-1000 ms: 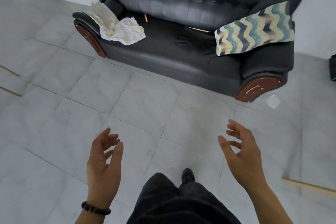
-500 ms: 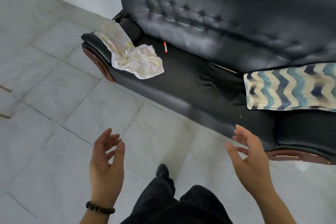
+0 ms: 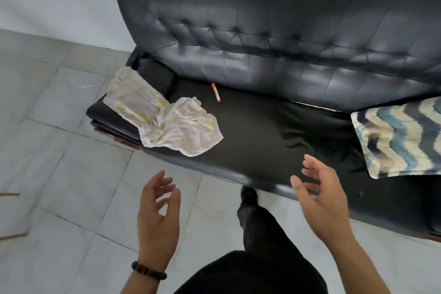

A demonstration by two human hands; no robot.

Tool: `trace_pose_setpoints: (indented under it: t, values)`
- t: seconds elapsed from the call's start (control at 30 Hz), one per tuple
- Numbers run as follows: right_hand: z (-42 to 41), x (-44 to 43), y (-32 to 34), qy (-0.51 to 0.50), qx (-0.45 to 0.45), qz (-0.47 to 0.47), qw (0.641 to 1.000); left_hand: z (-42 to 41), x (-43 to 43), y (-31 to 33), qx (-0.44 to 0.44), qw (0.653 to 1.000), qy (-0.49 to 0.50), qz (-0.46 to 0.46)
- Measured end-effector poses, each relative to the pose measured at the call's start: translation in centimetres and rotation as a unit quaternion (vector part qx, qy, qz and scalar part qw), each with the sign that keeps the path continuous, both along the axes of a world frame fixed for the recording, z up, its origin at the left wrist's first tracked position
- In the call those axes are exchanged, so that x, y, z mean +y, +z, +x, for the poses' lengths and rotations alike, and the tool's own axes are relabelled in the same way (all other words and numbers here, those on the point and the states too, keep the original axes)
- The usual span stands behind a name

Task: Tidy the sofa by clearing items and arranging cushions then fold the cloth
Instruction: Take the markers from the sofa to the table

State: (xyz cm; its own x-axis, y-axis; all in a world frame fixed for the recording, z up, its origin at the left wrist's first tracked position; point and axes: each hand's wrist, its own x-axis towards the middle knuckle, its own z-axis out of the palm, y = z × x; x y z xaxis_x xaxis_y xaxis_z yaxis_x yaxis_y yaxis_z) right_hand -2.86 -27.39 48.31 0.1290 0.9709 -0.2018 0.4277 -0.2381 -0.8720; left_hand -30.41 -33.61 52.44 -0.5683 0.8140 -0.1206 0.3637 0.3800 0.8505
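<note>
Two hands, both empty. Left hand (image 3: 157,217) — fingers loosely curled and apart, palm turned inward, gripping nothing; beaded bracelet (image 3: 149,274) at the wrist; held over the tiled floor (image 3: 71,174), short of the seat edge. Right hand (image 3: 322,203): fingers spread and relaxed, palm facing left, raised over the front edge of the sofa (image 3: 262,141); likely readied for a first pick-up, nothing touched yet. Black shoe (image 3: 248,194) between the two, toe at the sofa's front.

Outward on the seat:
- Marker (image 3: 216,92), red-capped, lying loose near the backrest, apart from all else; a stray item to clear.
- Cloth (image 3: 167,122), pale with faint yellow and pink print, crumpled, draped from the armrest at the view's left down onto the seat; unfolded, probably dropped rather than laid.
- Cushion (image 3: 403,141), blue-and-cream zigzag, lying flat at the sofa's far right end, cut by the frame edge, not stood against the back.

Against half a second earlier — sofa nearer and larger in view, right hand now over the seat rather than before it, hand postures much the same, cloth, marker and cushion unmoved.
</note>
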Motion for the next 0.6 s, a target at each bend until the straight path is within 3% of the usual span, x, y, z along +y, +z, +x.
trace_pose_setpoints:
  t: [0.17, 0.33, 0.6]
  values:
    - [-6.1, 12.3, 0.5, 0.034, -0.002, -0.013, 0.999, -5.5, 11.9, 1.3, 0.025, 1.0, -0.011, 0.003]
    - [-12.2, 21.2, -1.0, 0.045, -0.016, -0.044, 0.998, -11.5, 21.1, -0.6, -0.01, 1.0, 0.003, 0.006]
    - [-22.5, 29.5, -11.5, -0.008, -0.073, -0.113, 0.991, -21.6, 32.0, -14.7, -0.113, 0.988, -0.031, -0.099]
